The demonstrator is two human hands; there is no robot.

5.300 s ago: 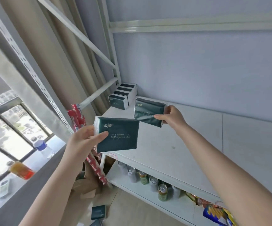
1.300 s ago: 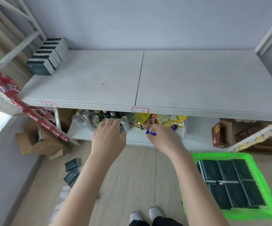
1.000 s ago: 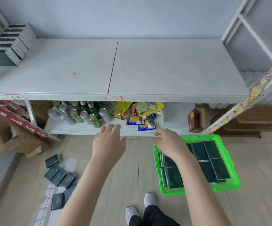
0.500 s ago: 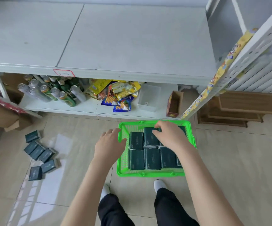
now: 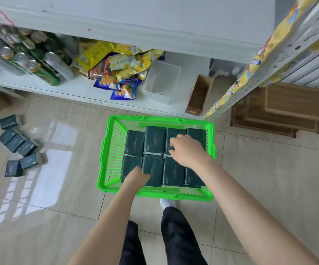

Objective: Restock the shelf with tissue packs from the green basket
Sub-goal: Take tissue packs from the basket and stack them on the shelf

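Down at the far left, loose dark green tissue packs (image 5: 15,144) lie scattered on the glossy beige tiled floor (image 5: 59,188). Above them, metal drink cans (image 5: 26,58) stand on the white metal shelf's (image 5: 154,22) bottom board, with crumpled yellow and blue snack bags (image 5: 116,67) to their right. The bright green plastic basket (image 5: 105,159) sits on the floor just before the shelf, filled with two rows of boxed dark green tissue packs (image 5: 153,139). The left hand (image 5: 135,177) reaches into its front left part; its fingers dip out of sight beside a front-row pack (image 5: 153,173), so I cannot tell whether they grip it. The right hand (image 5: 187,150) rests on a back-row pack (image 5: 174,133), fingers (image 5: 172,145) curled over its left edge. Further right on the bottom board are a clear plastic tub (image 5: 162,81) and a small brown cardboard box (image 5: 198,94); stacked wooden trays (image 5: 288,108) stand beyond the shelf post.
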